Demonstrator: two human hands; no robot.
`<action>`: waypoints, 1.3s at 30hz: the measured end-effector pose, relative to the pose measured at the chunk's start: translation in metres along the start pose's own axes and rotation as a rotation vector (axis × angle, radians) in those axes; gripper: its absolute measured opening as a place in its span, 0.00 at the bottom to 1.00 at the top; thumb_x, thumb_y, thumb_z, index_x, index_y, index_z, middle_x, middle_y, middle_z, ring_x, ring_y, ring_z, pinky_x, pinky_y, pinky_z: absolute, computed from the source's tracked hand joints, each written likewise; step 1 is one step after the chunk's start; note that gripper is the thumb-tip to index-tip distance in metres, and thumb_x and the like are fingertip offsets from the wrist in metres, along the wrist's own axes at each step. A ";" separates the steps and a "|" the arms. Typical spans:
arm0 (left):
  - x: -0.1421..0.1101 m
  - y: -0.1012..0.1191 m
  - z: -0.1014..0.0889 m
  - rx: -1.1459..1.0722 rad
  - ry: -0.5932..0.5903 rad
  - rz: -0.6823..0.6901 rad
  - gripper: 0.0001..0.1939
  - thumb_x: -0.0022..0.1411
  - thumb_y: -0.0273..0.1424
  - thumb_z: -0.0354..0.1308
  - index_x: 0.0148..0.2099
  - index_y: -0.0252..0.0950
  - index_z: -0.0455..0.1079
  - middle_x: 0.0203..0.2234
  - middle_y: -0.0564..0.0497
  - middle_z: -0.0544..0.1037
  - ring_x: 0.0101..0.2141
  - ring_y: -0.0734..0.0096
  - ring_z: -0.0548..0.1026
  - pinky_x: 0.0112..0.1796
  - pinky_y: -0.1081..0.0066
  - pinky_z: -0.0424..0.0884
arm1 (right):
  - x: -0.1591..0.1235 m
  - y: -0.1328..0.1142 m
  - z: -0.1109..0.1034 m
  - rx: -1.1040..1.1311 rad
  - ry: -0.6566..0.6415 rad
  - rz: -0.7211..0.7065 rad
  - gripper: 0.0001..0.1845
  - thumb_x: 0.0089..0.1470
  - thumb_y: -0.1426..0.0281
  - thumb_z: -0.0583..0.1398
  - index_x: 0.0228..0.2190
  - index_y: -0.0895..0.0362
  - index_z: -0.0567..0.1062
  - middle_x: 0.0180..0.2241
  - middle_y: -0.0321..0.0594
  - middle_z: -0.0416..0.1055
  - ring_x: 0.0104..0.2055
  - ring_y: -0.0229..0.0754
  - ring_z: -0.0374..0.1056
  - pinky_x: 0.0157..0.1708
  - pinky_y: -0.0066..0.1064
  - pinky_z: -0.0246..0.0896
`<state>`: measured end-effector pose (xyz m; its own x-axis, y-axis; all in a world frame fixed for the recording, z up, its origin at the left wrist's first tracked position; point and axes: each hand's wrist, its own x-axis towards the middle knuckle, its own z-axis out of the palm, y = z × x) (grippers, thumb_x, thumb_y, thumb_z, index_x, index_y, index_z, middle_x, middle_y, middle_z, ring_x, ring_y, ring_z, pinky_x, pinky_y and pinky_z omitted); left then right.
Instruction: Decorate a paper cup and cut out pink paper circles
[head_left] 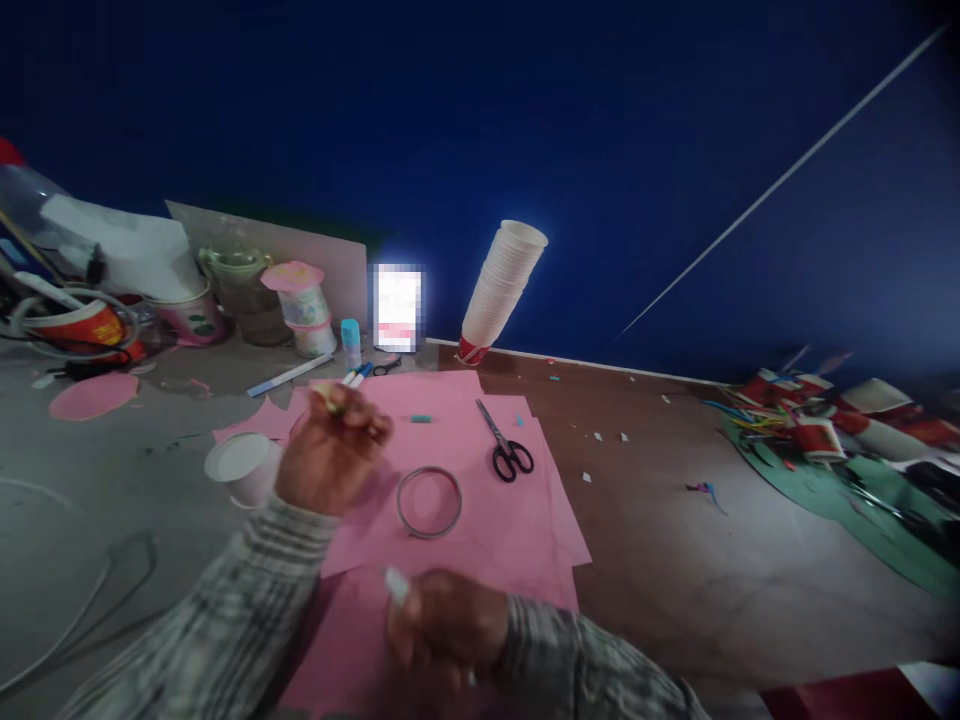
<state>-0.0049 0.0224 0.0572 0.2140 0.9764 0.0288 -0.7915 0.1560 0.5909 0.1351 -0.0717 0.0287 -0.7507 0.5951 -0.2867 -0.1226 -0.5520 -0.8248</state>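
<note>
The right hand (454, 620) pinches a small white piece (397, 586) above smooth pink paper (510, 535); the left hand (330, 450) is curled, its grip unclear. The plaid left sleeve (251, 580) could tip the nearby round cup (253, 486); the paper could slide if leaned on, dragging the thin ring (429, 536) and steel-bladed scissors (502, 446).

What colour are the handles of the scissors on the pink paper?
Black; the scissors' handles show clearly in the head view.
</note>
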 end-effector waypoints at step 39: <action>0.011 -0.017 -0.055 1.903 -0.328 0.506 0.21 0.63 0.37 0.51 0.56 0.36 0.65 0.51 0.42 0.71 0.55 0.52 0.63 0.57 0.52 0.57 | -0.017 -0.047 -0.078 0.389 0.575 -0.690 0.17 0.46 0.59 0.64 0.39 0.52 0.76 0.28 0.35 0.74 0.27 0.37 0.66 0.34 0.34 0.63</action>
<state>-0.0205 0.0392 0.0026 0.4596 0.7789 0.4266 0.6632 -0.6205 0.4184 0.2045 -0.0103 0.0344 -0.0150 0.9966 -0.0807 -0.6991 -0.0681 -0.7117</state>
